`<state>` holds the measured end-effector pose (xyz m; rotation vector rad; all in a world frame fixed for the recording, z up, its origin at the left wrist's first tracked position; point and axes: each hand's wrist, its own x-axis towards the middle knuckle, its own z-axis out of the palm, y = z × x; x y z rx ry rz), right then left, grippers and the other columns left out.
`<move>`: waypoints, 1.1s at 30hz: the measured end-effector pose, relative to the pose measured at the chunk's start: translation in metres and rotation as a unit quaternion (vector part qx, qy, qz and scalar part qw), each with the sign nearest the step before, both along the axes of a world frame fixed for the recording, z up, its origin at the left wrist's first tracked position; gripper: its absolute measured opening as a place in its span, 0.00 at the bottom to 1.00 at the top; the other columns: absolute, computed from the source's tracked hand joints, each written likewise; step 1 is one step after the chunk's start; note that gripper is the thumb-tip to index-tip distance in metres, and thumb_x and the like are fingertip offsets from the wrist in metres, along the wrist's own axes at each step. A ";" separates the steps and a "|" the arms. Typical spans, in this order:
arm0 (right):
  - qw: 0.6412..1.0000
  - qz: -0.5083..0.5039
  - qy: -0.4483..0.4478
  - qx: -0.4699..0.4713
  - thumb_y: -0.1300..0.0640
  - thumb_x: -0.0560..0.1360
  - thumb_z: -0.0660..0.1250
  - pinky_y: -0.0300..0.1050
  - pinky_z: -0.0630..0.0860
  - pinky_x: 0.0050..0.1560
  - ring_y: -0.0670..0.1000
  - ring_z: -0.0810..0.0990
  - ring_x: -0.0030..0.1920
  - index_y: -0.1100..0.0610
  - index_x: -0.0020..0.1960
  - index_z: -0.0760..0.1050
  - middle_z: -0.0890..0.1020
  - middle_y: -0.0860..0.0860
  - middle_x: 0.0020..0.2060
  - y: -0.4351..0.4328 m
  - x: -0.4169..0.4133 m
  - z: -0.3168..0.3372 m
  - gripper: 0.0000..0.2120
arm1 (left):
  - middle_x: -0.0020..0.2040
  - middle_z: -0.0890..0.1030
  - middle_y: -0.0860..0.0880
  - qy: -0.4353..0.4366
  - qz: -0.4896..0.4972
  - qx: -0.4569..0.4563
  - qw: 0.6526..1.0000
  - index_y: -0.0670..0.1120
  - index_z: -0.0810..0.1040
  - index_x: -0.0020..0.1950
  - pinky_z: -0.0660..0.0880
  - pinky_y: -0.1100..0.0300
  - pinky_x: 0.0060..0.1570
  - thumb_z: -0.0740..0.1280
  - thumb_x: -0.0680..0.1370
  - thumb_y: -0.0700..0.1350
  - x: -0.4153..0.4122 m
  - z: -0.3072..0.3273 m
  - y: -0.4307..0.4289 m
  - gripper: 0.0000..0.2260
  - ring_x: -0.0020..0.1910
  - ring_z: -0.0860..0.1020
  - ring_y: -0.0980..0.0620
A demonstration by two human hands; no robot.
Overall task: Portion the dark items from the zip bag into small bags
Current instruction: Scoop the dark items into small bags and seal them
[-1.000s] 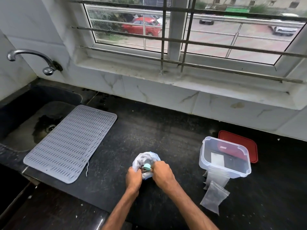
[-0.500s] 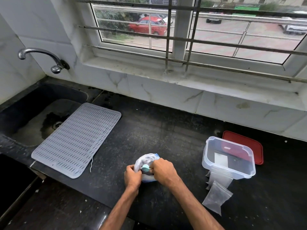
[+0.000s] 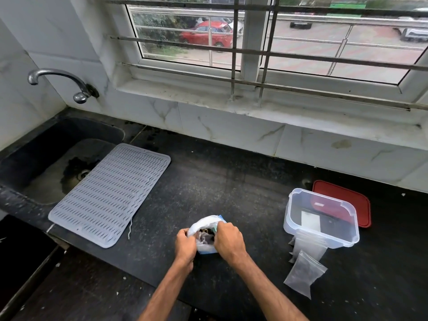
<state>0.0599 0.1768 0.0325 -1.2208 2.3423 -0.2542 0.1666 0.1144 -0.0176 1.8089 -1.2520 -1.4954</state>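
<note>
The black stone counter ran under a barred window, and through the glass at the top centre of the frame stood a red car. In the upper left a curved metal tap reached over a dark sink, and a grey ribbed mat lay at a slant just right of it, one corner over the basin's edge.

Low in the centre of the frame sat the zip bag, white and crumpled, upright on the counter with its mouth pulled apart. The left hand gripped the bag's left edge with curled fingers, and the right hand pinched the right edge near a small teal patch. Between the two hands the dark items showed inside the mouth; what they were I could not quite make out, perhaps some dried pieces.

At the right of the frame stood a clear plastic container with its top off, and a red lid lay flat behind it, touching or nearly so. A few small bags stuck out from beneath the container's near side, and one more small clear bag lay just below them toward the lower right, well apart from the hands
</note>
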 end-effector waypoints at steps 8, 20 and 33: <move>0.980 -0.138 -0.138 -0.037 0.58 0.69 0.59 0.50 0.81 0.44 0.59 0.84 0.43 0.60 0.40 0.78 0.85 0.57 0.40 0.000 0.000 -0.013 0.10 | 0.46 0.83 0.46 -0.030 -0.085 -0.042 0.995 0.46 0.77 0.51 0.80 0.49 0.50 0.63 0.74 0.34 -0.008 0.005 -0.008 0.11 0.46 0.82 0.47; 0.953 -0.186 -0.237 -0.040 0.57 0.64 0.61 0.53 0.83 0.37 0.55 0.84 0.32 0.57 0.37 0.80 0.84 0.53 0.31 -0.003 -0.009 -0.027 0.10 | 0.41 0.85 0.43 0.006 -0.075 -0.001 0.997 0.42 0.82 0.42 0.80 0.48 0.45 0.63 0.77 0.37 -0.015 0.001 -0.016 0.09 0.41 0.84 0.44; 0.943 -0.170 -0.284 -0.037 0.59 0.72 0.65 0.45 0.81 0.31 0.54 0.84 0.30 0.55 0.33 0.78 0.85 0.53 0.31 0.001 -0.020 -0.017 0.10 | 0.49 0.80 0.46 -0.070 -0.141 -0.069 0.985 0.42 0.72 0.54 0.79 0.49 0.50 0.76 0.70 0.43 -0.019 -0.007 -0.020 0.18 0.48 0.80 0.47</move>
